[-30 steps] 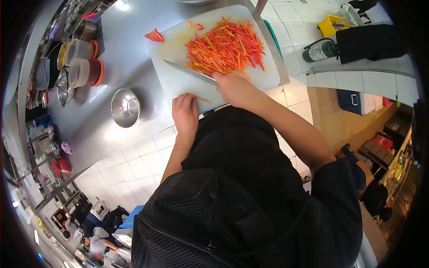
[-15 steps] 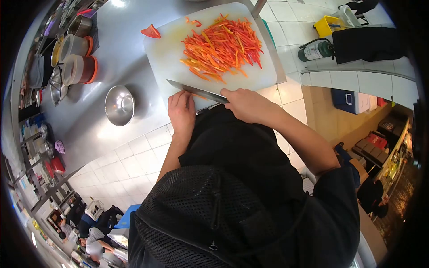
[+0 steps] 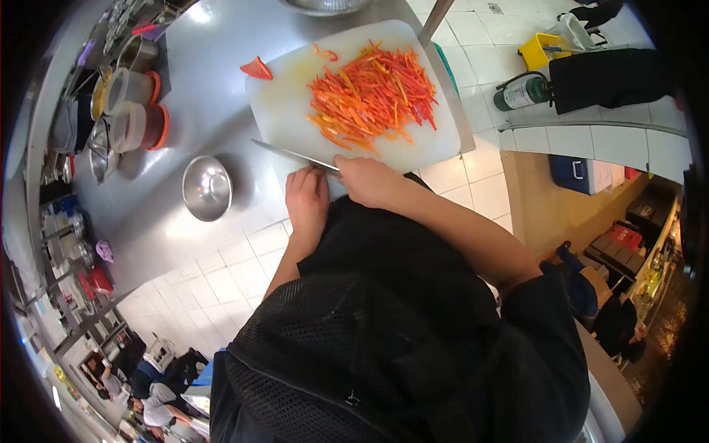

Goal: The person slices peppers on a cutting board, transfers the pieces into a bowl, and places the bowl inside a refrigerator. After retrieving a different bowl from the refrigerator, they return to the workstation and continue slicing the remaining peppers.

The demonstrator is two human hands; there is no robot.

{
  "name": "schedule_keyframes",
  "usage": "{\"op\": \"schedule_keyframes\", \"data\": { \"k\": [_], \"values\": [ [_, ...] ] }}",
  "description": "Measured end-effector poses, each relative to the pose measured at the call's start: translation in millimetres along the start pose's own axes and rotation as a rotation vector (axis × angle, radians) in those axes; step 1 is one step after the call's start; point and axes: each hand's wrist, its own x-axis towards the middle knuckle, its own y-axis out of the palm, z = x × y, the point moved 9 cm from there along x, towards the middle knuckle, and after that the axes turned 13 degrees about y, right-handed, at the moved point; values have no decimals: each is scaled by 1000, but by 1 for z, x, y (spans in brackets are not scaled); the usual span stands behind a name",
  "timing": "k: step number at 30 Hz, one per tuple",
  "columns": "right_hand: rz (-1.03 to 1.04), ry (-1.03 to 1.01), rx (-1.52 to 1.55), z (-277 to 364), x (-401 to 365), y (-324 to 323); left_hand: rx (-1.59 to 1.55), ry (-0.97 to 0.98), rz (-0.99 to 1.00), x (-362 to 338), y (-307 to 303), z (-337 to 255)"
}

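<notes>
My right hand point(image 3: 371, 181) is closed round the handle of a kitchen knife point(image 3: 292, 153), its blade pointing left across the near edge of the white cutting board point(image 3: 277, 114). Just below the blade, my left hand point(image 3: 306, 198) rests at that edge with its fingers curled; whatever lies under them is hidden. A heap of red and orange bell pepper strips point(image 3: 377, 96) covers the right part of the board. One larger red pepper piece point(image 3: 257, 69) lies at the board's far left corner, and a few small scraps are near the heap.
An empty-looking steel bowl point(image 3: 207, 188) stands left of the board on the steel counter point(image 3: 214, 96). Plastic tubs point(image 3: 129, 127) and pots line the counter's left side. A metal post point(image 3: 434, 21) rises by the far right corner. Other people point(image 3: 159, 406) are at lower left.
The knife and my right hand have moved left, so the blade tip now reaches past the board's left edge. The view has shifted slightly, showing more of a metal bowl at the top.
</notes>
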Motion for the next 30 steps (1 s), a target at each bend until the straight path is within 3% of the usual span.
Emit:
{"op": "schedule_keyframes", "data": {
  "k": [5, 7, 11, 15, 19, 20, 22, 24, 26, 28, 30],
  "values": [
    [-195, -209, -48, 2, 24, -8, -7, 31, 74, -3, 7, 4],
    [-179, -68, -153, -2, 18, -40, -14, 40, 82, -2, 10, 9],
    [-277, 5, -98, -2, 6, -99, -24, 97, 58, 21, 23, 13],
    [-475, -78, 212, 3, -25, -143, -33, 174, 11, 80, 30, 21],
    [-605, -50, 477, -21, -56, -145, 112, 55, -118, 158, 5, 111],
    [-616, -85, 545, -25, -62, -139, 236, 152, -102, 174, -4, 120],
    [-482, -48, 462, -37, -66, -118, 370, 238, -85, 186, -14, 139],
    [-356, -8, 395, -46, -69, -104, 281, 94, 314, 180, 18, 175],
    [-81, 4, 165, -45, -73, -76, 266, 125, 303, 168, 20, 180],
    [-20, -13, 106, -54, -70, -62, 243, 167, 302, 158, 18, 168],
    [61, -24, 43, -68, -62, -38, 223, 30, 276, 136, 8, 156]
  ]
}}
